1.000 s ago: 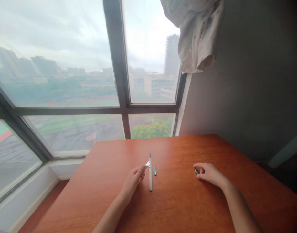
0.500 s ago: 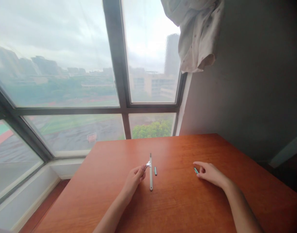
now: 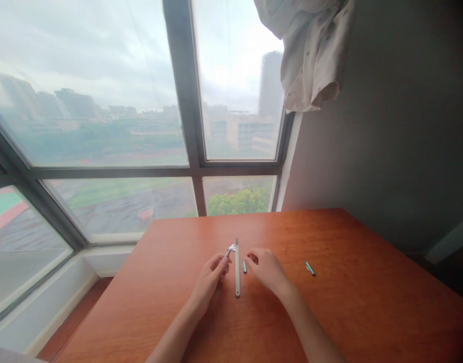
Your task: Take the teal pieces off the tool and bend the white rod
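A slim grey bar point(image 3: 237, 275) lies mid-counter point(image 3: 367, 302), its long axis pointing away toward the window. The left hand point(image 3: 210, 277) pinches a small silver clip point(image 3: 230, 249) near the bar's far end. The right hand point(image 3: 268, 268) curls beside a short green stick point(image 3: 244, 266); its grip is unclear.

The bar point(image 3: 237, 271) is a long, thin, pale grey strip. It lies flat near the middle of the table point(image 3: 329, 312) and runs from near to far. The clip point(image 3: 230, 249) is a small, shiny silver piece on the left of the bar's far end, just beside it. It is pinched in the fingertips of the left hand point(image 3: 210, 277). The green stick point(image 3: 244, 266) is short and dark, lying flat just right of the bar and parallel to it. The right hand point(image 3: 268, 269) curls just beside it; whether they touch cannot be told. The teal stick point(image 3: 310, 268), also short, lies flat well to the right, angled and alone.
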